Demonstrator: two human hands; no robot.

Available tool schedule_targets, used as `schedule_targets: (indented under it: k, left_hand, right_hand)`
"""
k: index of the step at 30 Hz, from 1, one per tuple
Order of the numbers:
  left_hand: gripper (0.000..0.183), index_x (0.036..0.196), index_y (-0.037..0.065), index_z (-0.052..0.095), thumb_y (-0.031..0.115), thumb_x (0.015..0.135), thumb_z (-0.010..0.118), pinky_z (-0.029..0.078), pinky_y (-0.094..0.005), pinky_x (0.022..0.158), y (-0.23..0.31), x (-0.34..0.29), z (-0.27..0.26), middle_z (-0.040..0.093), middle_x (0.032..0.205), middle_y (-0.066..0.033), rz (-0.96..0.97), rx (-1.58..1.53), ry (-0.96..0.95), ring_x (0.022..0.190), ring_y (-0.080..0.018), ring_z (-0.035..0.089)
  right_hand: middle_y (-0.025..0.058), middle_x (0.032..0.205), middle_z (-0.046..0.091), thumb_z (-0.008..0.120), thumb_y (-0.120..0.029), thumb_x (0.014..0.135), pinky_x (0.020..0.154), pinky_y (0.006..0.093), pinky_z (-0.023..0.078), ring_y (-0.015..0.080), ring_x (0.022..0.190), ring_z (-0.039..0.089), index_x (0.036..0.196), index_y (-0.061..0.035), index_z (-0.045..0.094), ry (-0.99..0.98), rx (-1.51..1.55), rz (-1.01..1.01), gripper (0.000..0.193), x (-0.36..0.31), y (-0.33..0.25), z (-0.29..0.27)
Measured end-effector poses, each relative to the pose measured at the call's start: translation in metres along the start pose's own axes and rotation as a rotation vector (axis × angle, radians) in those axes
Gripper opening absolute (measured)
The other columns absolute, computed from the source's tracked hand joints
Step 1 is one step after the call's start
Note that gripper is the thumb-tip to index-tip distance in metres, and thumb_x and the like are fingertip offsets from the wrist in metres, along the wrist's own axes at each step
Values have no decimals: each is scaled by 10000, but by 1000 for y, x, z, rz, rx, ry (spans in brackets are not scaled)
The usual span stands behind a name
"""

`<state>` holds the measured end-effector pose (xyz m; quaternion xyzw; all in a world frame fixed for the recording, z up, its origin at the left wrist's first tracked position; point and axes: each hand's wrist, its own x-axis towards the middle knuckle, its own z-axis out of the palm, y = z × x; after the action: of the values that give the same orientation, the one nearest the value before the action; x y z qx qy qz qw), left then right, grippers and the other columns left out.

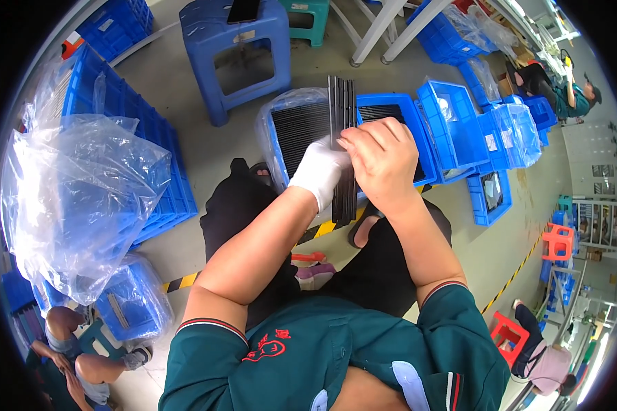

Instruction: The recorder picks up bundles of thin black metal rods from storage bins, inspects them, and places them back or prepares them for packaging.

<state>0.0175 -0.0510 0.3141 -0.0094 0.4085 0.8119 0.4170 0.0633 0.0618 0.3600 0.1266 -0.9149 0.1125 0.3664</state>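
Observation:
In front of me, my left hand, in a white glove, is closed around a bundle of long, thin black strips. The bundle stands lengthwise, pointing away from me. My bare right hand pinches the right side of the bundle near its middle, thumb and forefinger together. Exactly how many strips its fingertips grip is hidden. Beyond my hands, a plastic-lined blue bin holds rows of similar black strips. Partly behind my right hand, a second blue bin also has black strips in it.
A blue stool with a dark flat object on top stands ahead. Stacked blue crates and clear plastic sheeting fill the left. More blue bins stand at right. One person sits at lower left; others are at far right.

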Motion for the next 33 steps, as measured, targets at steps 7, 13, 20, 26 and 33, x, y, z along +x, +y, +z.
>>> schedule_targets:
  k: [7,13,20,26,33]
  left_hand:
    - [164,982,16,589,52,823,605,474,-276,632,0,-2,1,604,849,-49,25,84,-30,722,-123,576]
    - [221,1088,7,566,20,871,605,530,-312,666,5,-1,1,632,883,-80,-59,-59,-47,782,-181,643]
    - [245,1142,21,541,63,904,578,557,-345,684,9,-6,7,630,948,-85,-127,-92,-112,799,-200,654]
    - [252,1152,18,535,63,907,571,562,-348,691,5,-2,2,630,949,-85,-134,-104,-146,814,-209,661]
    - [256,1155,13,529,56,905,567,566,-351,692,9,-5,4,632,943,-88,-146,-129,-188,807,-209,663]
  right_hand:
    - [20,715,600,747,-121,685,633,355,449,233,698,573,744,-97,654,-3,-1,97,113,-7,7,4]
    - [59,712,627,755,-60,706,602,330,466,237,647,587,778,-47,668,114,232,232,114,-4,6,-3]
    - [28,695,593,753,-50,753,562,243,420,110,630,548,833,-27,706,42,627,631,96,-12,17,8]
    - [15,705,587,753,-53,757,571,229,408,91,637,534,844,-33,713,31,667,657,98,-14,22,10]
    - [9,712,587,757,-57,751,594,228,410,90,670,539,859,-40,724,34,678,631,115,-15,22,9]
